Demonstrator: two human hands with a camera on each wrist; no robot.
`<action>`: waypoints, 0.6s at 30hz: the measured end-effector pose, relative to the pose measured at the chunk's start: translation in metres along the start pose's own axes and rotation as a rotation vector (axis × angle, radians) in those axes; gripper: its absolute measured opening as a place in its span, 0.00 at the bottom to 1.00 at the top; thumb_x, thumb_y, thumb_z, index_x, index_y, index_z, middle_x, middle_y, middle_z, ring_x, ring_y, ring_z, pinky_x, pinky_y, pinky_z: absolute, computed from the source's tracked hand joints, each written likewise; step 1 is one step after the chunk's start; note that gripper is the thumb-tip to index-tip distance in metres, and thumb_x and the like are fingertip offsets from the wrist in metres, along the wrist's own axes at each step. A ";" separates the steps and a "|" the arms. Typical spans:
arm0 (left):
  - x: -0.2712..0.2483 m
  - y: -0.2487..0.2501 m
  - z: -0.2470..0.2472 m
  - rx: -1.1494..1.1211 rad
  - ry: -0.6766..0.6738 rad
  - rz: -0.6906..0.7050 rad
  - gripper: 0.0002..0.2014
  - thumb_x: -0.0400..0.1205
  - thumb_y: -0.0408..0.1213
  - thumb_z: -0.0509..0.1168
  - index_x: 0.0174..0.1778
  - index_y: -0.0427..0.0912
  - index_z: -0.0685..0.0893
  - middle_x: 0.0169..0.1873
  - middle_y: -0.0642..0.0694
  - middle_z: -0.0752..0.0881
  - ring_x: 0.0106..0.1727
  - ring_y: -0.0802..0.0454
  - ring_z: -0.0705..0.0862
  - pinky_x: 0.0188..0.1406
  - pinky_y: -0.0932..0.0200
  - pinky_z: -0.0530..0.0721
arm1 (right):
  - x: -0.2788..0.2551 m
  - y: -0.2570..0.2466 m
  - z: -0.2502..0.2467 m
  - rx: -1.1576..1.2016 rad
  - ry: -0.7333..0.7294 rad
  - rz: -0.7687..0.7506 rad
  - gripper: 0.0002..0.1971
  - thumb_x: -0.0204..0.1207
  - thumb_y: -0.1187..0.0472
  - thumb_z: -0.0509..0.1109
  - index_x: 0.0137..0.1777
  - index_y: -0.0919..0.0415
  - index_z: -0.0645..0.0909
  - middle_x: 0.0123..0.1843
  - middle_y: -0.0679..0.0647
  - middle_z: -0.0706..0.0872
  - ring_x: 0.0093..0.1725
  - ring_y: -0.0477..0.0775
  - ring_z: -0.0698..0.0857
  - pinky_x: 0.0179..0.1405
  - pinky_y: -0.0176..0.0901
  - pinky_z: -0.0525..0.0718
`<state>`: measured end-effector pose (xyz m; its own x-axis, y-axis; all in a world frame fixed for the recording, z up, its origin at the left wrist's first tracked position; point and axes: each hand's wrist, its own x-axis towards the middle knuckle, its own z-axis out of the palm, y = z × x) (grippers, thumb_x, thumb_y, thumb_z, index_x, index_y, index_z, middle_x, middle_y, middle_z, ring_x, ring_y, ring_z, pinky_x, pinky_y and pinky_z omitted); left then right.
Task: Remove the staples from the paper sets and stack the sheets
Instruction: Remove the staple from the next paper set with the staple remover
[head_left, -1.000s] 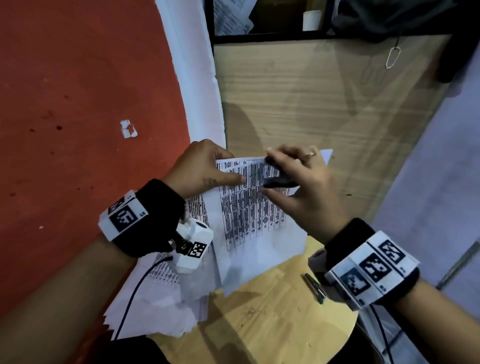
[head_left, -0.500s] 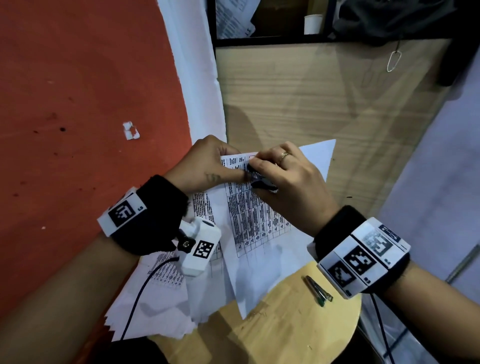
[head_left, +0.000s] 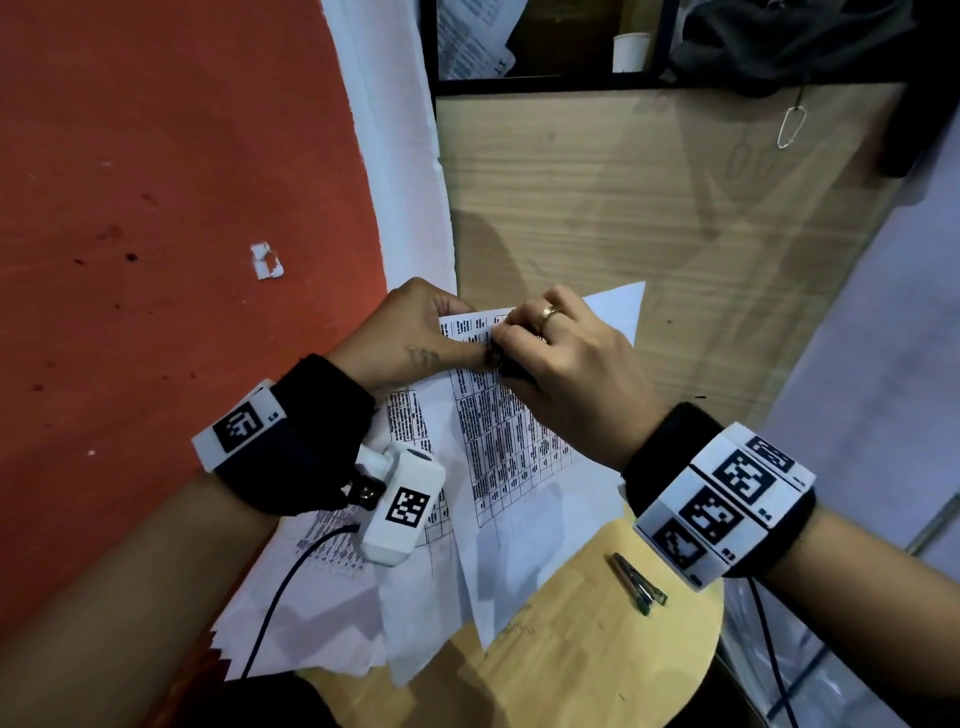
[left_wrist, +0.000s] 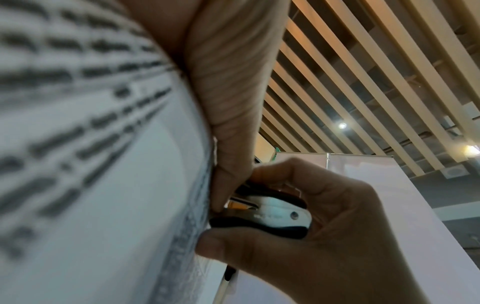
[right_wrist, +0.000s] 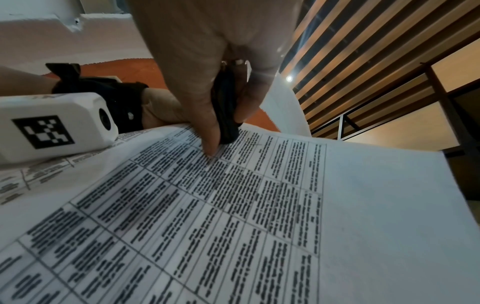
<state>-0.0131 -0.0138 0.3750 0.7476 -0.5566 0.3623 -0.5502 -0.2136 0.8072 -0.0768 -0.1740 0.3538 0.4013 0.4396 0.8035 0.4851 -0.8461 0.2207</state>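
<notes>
On a small round wooden worktop (head_left: 597, 670) beside a red floor, my left hand (head_left: 415, 332) pinches the top corner of a stapled paper set (head_left: 509, 447). My right hand (head_left: 566, 364) squeezes a staple remover (left_wrist: 270, 216) there. This staple is, I judge, mid-removal; loose sheets (head_left: 311, 613) lie underneath, untidily stacked.

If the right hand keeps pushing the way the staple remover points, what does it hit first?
Most likely the left hand's thumb: the staple remover in the right hand already nearly touches it at the paper set's corner.
</notes>
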 end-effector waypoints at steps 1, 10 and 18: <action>0.000 0.000 0.000 -0.009 -0.007 -0.003 0.05 0.55 0.41 0.77 0.25 0.50 0.90 0.27 0.45 0.83 0.29 0.59 0.76 0.27 0.65 0.73 | 0.000 0.000 0.001 -0.007 0.004 0.004 0.04 0.67 0.69 0.75 0.39 0.68 0.83 0.38 0.61 0.84 0.44 0.55 0.69 0.15 0.45 0.78; 0.002 -0.005 0.000 -0.095 -0.068 0.006 0.10 0.59 0.44 0.80 0.34 0.46 0.92 0.37 0.39 0.89 0.39 0.54 0.82 0.40 0.60 0.79 | -0.003 0.009 0.010 0.069 0.054 0.045 0.07 0.65 0.63 0.75 0.39 0.67 0.84 0.36 0.59 0.84 0.42 0.57 0.74 0.21 0.50 0.81; 0.000 0.002 0.000 -0.126 -0.052 0.070 0.03 0.69 0.32 0.74 0.37 0.40 0.89 0.30 0.53 0.89 0.35 0.63 0.84 0.40 0.70 0.80 | -0.007 0.019 0.001 0.405 0.075 0.241 0.13 0.62 0.60 0.80 0.44 0.66 0.86 0.42 0.57 0.87 0.44 0.60 0.82 0.45 0.43 0.77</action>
<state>-0.0142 -0.0138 0.3767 0.6868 -0.6082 0.3980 -0.5468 -0.0717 0.8342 -0.0695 -0.1930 0.3520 0.4896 0.2096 0.8464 0.6551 -0.7291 -0.1984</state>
